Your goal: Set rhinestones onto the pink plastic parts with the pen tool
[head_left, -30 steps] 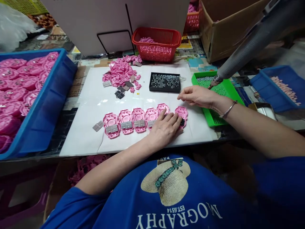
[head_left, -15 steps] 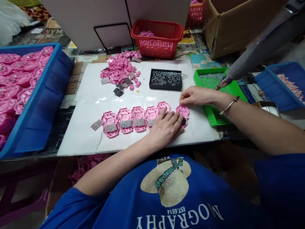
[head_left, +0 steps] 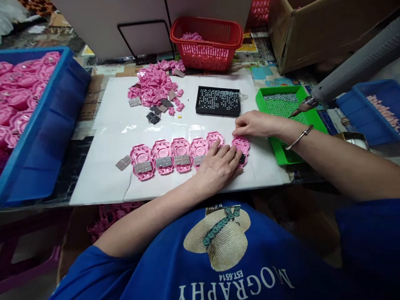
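My left hand lies palm down with its fingers stretched out. It covers parts of two pink casings in the row, and its fingertips rest on the rightmost pink plastic casing. A dark plate shows in that casing beside my fingers. My right hand has its fingers pinched together at the casing's upper edge; the fingertips are partly hidden. Left of my hands, several pink casings stand in a row, some with grey metal plates across their lower half. One loose grey plate lies at the row's left end.
Behind are a heap of small pink parts, a black screw tray and a red basket. A green basket sits under my right forearm, near a hanging power screwdriver. A blue crate of pink casings stands left.
The hanging screwdriver has swung slightly to the right and its bit is clear of my right forearm. Both hands stay almost in place. The view has shifted a little.
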A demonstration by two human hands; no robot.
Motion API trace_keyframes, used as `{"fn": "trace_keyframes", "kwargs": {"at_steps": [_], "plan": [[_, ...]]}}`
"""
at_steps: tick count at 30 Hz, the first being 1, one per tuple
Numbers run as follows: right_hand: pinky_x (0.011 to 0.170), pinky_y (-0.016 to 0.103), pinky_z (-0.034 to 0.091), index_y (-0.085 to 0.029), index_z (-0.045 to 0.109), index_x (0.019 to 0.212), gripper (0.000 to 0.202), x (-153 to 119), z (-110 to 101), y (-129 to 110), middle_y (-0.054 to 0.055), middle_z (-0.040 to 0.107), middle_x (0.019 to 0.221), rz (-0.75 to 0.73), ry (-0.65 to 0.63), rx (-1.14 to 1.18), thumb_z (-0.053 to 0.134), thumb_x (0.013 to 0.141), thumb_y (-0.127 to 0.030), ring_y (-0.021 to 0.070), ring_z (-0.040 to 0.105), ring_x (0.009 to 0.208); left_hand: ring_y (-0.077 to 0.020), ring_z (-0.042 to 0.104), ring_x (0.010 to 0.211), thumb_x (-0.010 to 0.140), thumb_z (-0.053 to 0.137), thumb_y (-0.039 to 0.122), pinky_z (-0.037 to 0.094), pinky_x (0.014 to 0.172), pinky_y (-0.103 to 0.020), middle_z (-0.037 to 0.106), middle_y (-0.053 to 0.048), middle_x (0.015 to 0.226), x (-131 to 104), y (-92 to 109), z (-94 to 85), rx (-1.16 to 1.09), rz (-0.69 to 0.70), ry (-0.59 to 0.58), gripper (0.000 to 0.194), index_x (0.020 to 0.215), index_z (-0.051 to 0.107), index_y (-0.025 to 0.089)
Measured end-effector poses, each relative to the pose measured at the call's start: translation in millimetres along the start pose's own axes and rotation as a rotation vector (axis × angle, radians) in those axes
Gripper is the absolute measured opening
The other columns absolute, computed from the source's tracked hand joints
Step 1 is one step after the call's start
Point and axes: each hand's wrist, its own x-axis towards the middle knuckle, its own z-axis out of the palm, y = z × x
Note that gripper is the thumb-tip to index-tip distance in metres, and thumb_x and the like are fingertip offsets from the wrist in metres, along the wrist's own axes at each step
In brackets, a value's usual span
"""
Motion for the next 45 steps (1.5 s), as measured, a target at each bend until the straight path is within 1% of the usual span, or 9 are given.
{"fn": "trace_keyframes", "kwargs": {"at_steps": [6,14,24,28,31,33,39,42,45], "plan": [[0.06,0.027,0.031,-0.017,0.058,0.066,0.033,-2.5,5.6,-4.7,0.004,0.055,0.064,0.035,0.026,-0.14,0.065,0.09,-0.038,0.0144,0.045,0.061,-0.027,0.06,0.117,0.103,0.045,0.036,0.039,0.111,-0.051,0.065,-0.014,0.13,0.7,-0.1,-1.2,-0.009,0.0,-0.016,0.042,0.131,0.058,0.008],[0.06,0.025,0.031,-0.017,0.054,0.068,0.03,-4.3,11.5,1.8,0.001,0.056,0.066,0.058,0.112,0.024,0.069,0.086,-0.036,0.0126,0.044,0.063,-0.0262,0.06,0.117,0.103,0.046,0.037,0.039,0.111,-0.05,0.065,-0.014,0.13,-0.4,-0.2,3.1,-0.017,-0.006,0.004,0.04,0.13,0.058,0.009],[0.065,0.028,0.033,-0.017,0.057,0.068,0.029,-12.1,10.6,6.2,0.002,0.057,0.068,0.05,0.16,0.137,0.053,0.091,-0.034,0.0155,0.046,0.068,-0.0262,0.06,0.118,0.102,0.048,0.036,0.038,0.112,-0.051,0.066,-0.013,0.129,-0.9,-0.8,3.6,-0.005,-0.006,0.024,0.04,0.13,0.059,0.01],[0.061,0.027,0.034,-0.016,0.06,0.087,0.009,-17.3,9.0,-0.5,0.003,0.058,0.075,0.113,0.282,0.463,0.053,0.09,-0.021,0.0145,0.046,0.065,-0.0262,0.06,0.118,0.102,0.048,0.037,0.039,0.112,-0.052,0.066,-0.014,0.129,0.0,-0.6,2.5,-0.003,0.003,0.009,0.041,0.131,0.058,0.01],[0.051,0.024,0.029,-0.016,0.057,0.1,0.015,-23.2,0.4,-12.0,0.001,0.053,0.075,0.128,0.155,0.894,0.052,0.088,-0.01,0.0096,0.035,0.054,-0.027,0.059,0.122,0.103,0.047,0.036,0.038,0.113,-0.051,0.066,-0.014,0.129,1.6,-0.2,0.3,0.016,0.012,0.003,0.041,0.131,0.058,0.009],[0.046,0.024,0.024,-0.016,0.058,0.102,0.016,-25.0,-6.0,-18.4,0.002,0.054,0.077,0.093,0.057,1.039,0.054,0.088,-0.008,0.0077,0.029,0.051,-0.0283,0.057,0.126,0.103,0.045,0.035,0.039,0.113,-0.051,0.064,-0.014,0.133,1.7,0.0,-3.1,0.039,0.015,0.012,0.04,0.131,0.058,0.009],[0.045,0.023,0.019,-0.016,0.06,0.096,0.005,-9.5,-7.0,-23.4,0.002,0.059,0.075,-0.01,-0.048,1.071,0.057,0.095,-0.02,0.0068,0.028,0.05,-0.0302,0.052,0.134,0.102,0.047,0.032,0.038,0.115,-0.052,0.057,-0.014,0.144,-11.3,-2.1,-15.9,0.082,-0.026,0.031,0.041,0.137,0.055,0.013],[0.046,0.025,0.019,-0.016,0.062,0.085,0.016,1.6,-3.5,-25.3,0.0,0.054,0.07,-0.03,-0.029,1.027,0.061,0.095,-0.028,0.0069,0.028,0.051,-0.0315,0.052,0.132,0.1,0.051,0.038,0.039,0.115,-0.053,0.057,-0.015,0.144,-22.6,-3.5,-17.5,0.069,-0.079,0.036,0.046,0.138,0.054,0.012],[0.046,0.027,0.018,-0.017,0.07,0.09,0.021,7.4,-5.4,-29.5,-0.002,0.046,0.064,-0.064,-0.056,0.961,0.061,0.095,-0.034,0.0082,0.026,0.051,-0.0313,0.053,0.131,0.099,0.052,0.039,0.039,0.114,-0.053,0.057,-0.016,0.143,-31.3,-3.8,-17.1,0.049,-0.119,0.026,0.048,0.137,0.055,0.011]]}}
